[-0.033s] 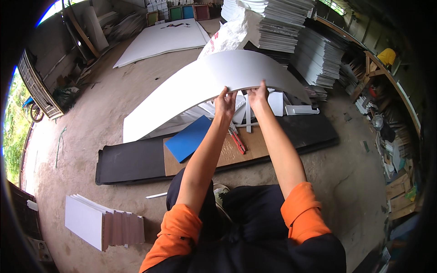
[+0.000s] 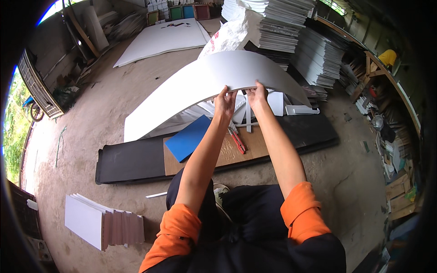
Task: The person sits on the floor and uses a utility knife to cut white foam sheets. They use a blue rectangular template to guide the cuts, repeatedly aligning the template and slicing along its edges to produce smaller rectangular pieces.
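A long white sheet [image 2: 209,75], bowed in the fisheye view, is held up in front of me by its near edge. My left hand [image 2: 224,103] grips that edge near its middle, thumb on top and fingers underneath. Just to the right, my right hand [image 2: 257,95] pinches the same edge in the same way. Below the hands, a red-handled cutting tool [image 2: 237,141] rests on a brown board [image 2: 227,157]. A blue rectangular sheet [image 2: 187,139] lies beside it on the left. White strips and scraps [image 2: 275,103] lie partly hidden beneath the raised sheet.
A long black slab [image 2: 132,163] lies under the brown board. Near my left knee stands a bundle of white-faced panels [image 2: 84,222]. Tall stacks of white sheets [image 2: 318,57] and a white sack [image 2: 230,36] rise beyond. A large white panel [image 2: 159,41] lies on the floor farther back.
My right hand has slid slightly left along the sheet's edge, closer to my left hand. The sheet's ends have shifted very slightly.
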`<state>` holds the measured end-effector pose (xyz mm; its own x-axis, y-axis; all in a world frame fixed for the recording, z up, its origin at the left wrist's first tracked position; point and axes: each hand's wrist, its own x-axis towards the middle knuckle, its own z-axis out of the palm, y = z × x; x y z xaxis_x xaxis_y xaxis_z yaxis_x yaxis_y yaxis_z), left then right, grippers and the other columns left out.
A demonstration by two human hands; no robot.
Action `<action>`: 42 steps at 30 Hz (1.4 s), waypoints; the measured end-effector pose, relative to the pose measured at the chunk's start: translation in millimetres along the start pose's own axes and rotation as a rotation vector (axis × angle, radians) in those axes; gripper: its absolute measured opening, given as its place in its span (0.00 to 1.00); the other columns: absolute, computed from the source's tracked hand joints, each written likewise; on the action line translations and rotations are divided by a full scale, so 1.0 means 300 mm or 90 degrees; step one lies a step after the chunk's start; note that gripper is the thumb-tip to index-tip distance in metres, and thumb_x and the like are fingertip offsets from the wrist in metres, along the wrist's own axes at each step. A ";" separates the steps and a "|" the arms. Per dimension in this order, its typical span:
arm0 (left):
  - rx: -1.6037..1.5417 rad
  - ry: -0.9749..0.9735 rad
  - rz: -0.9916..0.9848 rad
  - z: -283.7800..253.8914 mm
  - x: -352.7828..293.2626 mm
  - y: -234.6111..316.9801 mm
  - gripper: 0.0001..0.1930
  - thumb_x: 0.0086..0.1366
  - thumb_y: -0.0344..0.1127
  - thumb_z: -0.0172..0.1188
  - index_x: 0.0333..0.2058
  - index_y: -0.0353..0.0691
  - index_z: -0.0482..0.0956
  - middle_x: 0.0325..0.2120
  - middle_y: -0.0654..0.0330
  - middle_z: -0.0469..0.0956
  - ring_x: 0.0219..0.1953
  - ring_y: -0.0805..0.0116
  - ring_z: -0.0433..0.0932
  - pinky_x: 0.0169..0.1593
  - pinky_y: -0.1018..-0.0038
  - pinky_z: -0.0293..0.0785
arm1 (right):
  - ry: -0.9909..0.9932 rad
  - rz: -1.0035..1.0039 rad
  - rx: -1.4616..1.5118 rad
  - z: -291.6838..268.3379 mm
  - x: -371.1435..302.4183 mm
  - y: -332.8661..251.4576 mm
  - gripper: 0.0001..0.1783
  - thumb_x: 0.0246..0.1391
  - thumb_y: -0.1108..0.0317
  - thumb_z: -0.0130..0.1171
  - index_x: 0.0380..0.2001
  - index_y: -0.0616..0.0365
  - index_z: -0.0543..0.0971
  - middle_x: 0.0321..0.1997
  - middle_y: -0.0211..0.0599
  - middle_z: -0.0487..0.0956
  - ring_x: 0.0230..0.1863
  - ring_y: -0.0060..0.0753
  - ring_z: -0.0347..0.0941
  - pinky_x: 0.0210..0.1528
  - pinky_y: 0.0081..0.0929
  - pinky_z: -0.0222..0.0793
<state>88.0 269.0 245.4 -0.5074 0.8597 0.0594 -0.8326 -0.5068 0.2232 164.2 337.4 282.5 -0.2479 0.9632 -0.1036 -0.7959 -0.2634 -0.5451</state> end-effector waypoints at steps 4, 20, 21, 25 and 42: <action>0.027 0.067 0.004 -0.003 0.005 0.024 0.11 0.61 0.30 0.47 0.42 0.33 0.62 0.41 0.54 0.65 0.45 0.59 0.67 0.49 0.65 0.69 | 0.044 -0.036 -0.040 -0.020 0.013 -0.029 0.15 0.54 0.77 0.40 0.47 0.61 0.62 0.49 0.48 0.65 0.50 0.48 0.64 0.54 0.56 0.58; 0.043 0.312 0.170 -0.115 0.025 0.247 0.17 0.57 0.24 0.52 0.44 0.40 0.58 0.31 0.56 0.72 0.28 0.67 0.76 0.18 0.80 0.67 | -0.046 -0.262 -0.015 -0.204 0.246 -0.563 0.25 0.52 0.61 0.53 0.46 0.68 0.63 0.48 0.47 0.66 0.51 0.39 0.62 0.55 0.31 0.60; 0.028 0.301 0.178 -0.114 0.018 0.199 0.20 0.57 0.24 0.53 0.46 0.43 0.57 0.31 0.57 0.72 0.29 0.67 0.76 0.17 0.80 0.66 | -0.033 -0.233 -0.117 -0.221 0.244 -0.522 0.23 0.51 0.62 0.54 0.46 0.66 0.64 0.44 0.42 0.69 0.47 0.35 0.65 0.51 0.27 0.61; 0.167 0.351 0.104 -0.259 -0.029 0.090 0.12 0.57 0.24 0.52 0.40 0.36 0.65 0.37 0.57 0.69 0.39 0.64 0.71 0.41 0.66 0.72 | 0.061 -0.106 -0.123 -0.289 0.064 -0.073 0.21 0.49 0.69 0.53 0.47 0.62 0.65 0.44 0.36 0.70 0.46 0.31 0.67 0.47 0.28 0.64; 0.202 0.404 0.105 -0.665 -0.239 0.077 0.24 0.59 0.31 0.52 0.49 0.29 0.52 0.49 0.49 0.57 0.55 0.51 0.58 0.55 0.54 0.62 | 0.125 -0.131 -0.148 -0.707 0.105 0.009 0.18 0.54 0.65 0.50 0.46 0.59 0.61 0.47 0.38 0.65 0.49 0.35 0.62 0.50 0.36 0.58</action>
<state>60.9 182.9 52.1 -0.7322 0.5217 -0.4378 -0.6783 -0.5010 0.5375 271.4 378.1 101.3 0.0327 0.9925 -0.1182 -0.6656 -0.0665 -0.7433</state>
